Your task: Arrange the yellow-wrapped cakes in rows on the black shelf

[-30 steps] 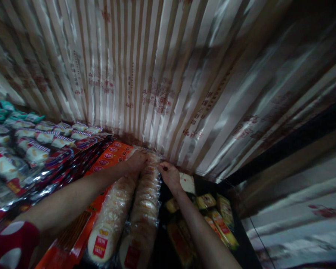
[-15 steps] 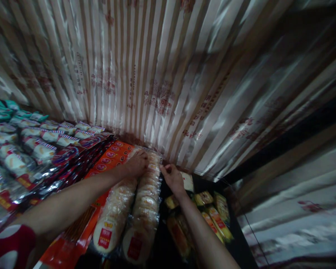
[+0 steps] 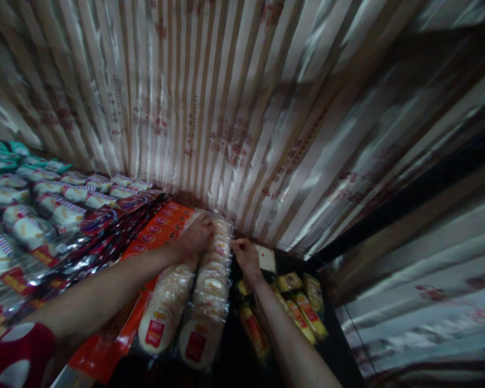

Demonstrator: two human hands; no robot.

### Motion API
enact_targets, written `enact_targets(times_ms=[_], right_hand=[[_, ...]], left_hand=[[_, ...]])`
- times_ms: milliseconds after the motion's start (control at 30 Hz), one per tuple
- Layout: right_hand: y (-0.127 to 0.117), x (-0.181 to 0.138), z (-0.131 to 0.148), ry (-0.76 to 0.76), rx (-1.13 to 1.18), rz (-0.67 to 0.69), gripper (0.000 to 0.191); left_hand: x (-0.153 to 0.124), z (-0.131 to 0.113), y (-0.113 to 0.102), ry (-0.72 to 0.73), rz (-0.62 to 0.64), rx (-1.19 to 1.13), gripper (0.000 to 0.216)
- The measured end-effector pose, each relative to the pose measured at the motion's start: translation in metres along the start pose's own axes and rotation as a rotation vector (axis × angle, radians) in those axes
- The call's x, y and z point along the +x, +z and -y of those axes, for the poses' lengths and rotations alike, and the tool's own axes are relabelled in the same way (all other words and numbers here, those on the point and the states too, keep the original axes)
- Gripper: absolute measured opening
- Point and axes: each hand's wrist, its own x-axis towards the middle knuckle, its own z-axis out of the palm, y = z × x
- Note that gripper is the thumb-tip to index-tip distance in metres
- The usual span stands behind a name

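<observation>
A light touch should keep the two wrapped rows (image 3: 212, 283) straight beside the orange packet (image 3: 149, 237), left hand (image 3: 198, 234) curled over their far ends, right hand (image 3: 246, 257) alongside (any grip too dim to tell).

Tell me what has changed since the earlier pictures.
The right hand has drawn slightly rightward, its fingertips now at the edge of the right wrapped row; contact is unclear. The view shifted a little. The left hand stays at the far end of the left wrapped row; yellow packs lie as before.
</observation>
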Motion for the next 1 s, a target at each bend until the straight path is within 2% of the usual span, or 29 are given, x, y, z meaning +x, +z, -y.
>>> enact_targets(times_ms=[167,367,667,833,1000], right_hand=[[0.003,-0.002,-0.007,-0.018,0.019,-0.016,0.024],[-0.006,-0.014,-0.002,0.012,0.011,0.003,0.028],[-0.014,-0.023,0.012,-0.006,-0.079,0.139,0.018],[-0.011,-0.022,0.012,-0.025,-0.103,0.067,0.017],[-0.01,-0.024,0.014,-0.026,-0.102,0.078,0.022]], left_hand=[[-0.011,-0.006,0.0,0.087,0.042,-0.031,0.014],[-0.011,-0.008,0.006,0.009,0.074,-0.052,0.01],[-0.004,-0.006,0.013,-0.057,-0.014,-0.087,0.014],[-0.012,-0.009,0.002,-0.081,-0.053,-0.087,0.012],[-0.027,-0.016,-0.01,0.023,0.065,-0.039,0.018]])
